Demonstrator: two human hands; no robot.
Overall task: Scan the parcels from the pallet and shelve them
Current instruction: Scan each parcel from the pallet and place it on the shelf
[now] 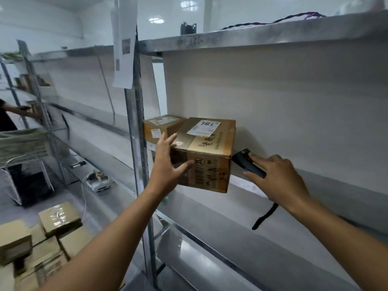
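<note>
A brown cardboard parcel (206, 156) with a white label marked 786 on top sits at the front edge of the metal shelf (315, 185), its near corner overhanging. My left hand (168, 162) lies against its left side with fingers spread straight. My right hand (277, 177) holds a black handheld scanner (248, 162) just right of the parcel; a black wrist strap hangs below. A smaller brown parcel (161, 128) stands behind it to the left, next to the upright post.
A perforated steel upright (139, 156) stands left of the parcel, with papers hanging on it. Several cardboard parcels (42, 238) are stacked at lower left. A white device (98, 182) lies on a lower shelf. Another person (8, 118) stands at far left.
</note>
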